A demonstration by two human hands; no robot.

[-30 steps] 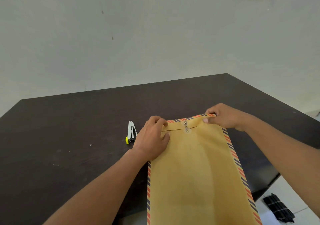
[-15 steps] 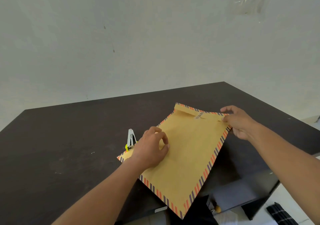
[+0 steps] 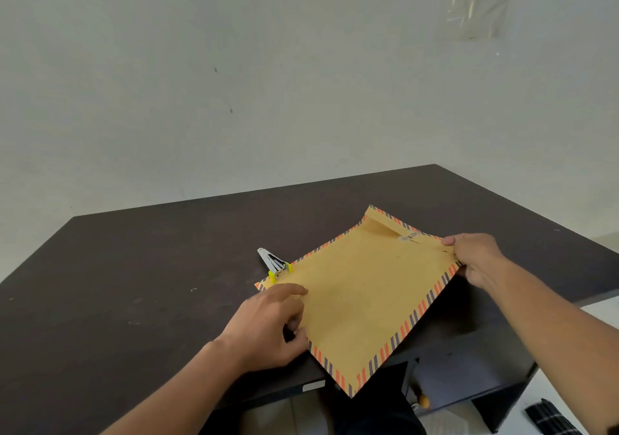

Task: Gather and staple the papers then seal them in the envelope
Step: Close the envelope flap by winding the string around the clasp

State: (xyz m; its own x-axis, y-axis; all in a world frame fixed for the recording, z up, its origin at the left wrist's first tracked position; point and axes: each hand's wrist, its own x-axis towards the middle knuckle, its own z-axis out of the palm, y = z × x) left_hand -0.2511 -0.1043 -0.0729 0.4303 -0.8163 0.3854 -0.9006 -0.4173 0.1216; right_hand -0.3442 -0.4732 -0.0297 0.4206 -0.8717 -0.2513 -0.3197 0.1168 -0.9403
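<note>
A yellow-brown envelope (image 3: 361,294) with a red and blue striped border lies at an angle on the dark table (image 3: 134,284), its near corner hanging past the front edge. Its flap end with a string clasp points to the far right. My right hand (image 3: 475,260) pinches the envelope's right corner near the clasp. My left hand (image 3: 271,320) rests at the envelope's left edge, fingers loosely curled and touching the paper. A small white and yellow stapler (image 3: 273,263) lies just beyond the envelope's left corner. No loose papers are visible.
A pale wall rises behind the table. Below the table's front edge a dark shelf unit (image 3: 469,377) shows, with a black grid-patterned object (image 3: 549,418) on the light floor at the lower right.
The envelope has been turned clockwise from lengthwise to diagonal and slid onto the table. My right hand moved right with its corner; my left hand slipped from the flap to the left edge.
</note>
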